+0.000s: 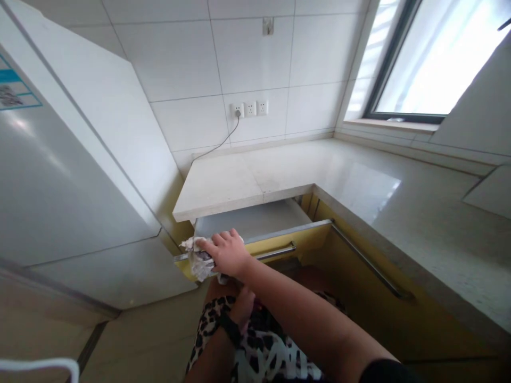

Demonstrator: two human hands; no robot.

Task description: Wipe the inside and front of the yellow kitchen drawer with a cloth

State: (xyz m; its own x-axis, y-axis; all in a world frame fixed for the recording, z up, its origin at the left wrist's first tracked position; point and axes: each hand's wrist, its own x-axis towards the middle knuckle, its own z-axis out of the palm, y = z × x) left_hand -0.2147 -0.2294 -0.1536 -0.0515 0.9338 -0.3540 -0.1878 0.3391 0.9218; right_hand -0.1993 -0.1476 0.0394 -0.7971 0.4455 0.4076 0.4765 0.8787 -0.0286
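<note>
Head view: the upper part, around twelve o'clock, is being filled by a white tiled wall (179, 58). Below it, an L-shaped pale countertop (295, 165) is being lit by a window (431, 58) at two o'clock, whose glare is being reflected toward three. Around nine o'clock, space is being taken up by a tall white unit (91, 133). Just below centre, a pulled-out drawer (255, 218) is being seen, its pale interior being overhung by the countertop and its yellow front being crossed by a metal handle (279, 251). Toward six o'clock, spotted clothing (255, 346) is being worn on the lap.

At seven o'clock, the right hand (227, 252) is being laid over the left end of the drawer front, and a crumpled pale cloth (199, 263) is being gripped beneath its fingers, bunched over the top edge. At six o'clock, the left hand (245, 303) is being partly covered by the right forearm; whether anything is being grasped cannot be told. Its wrist is being circled by a dark band (229, 327). At twelve o'clock, one wall socket (237, 110) is being occupied by a plug with a thin cord (217, 146).
</note>
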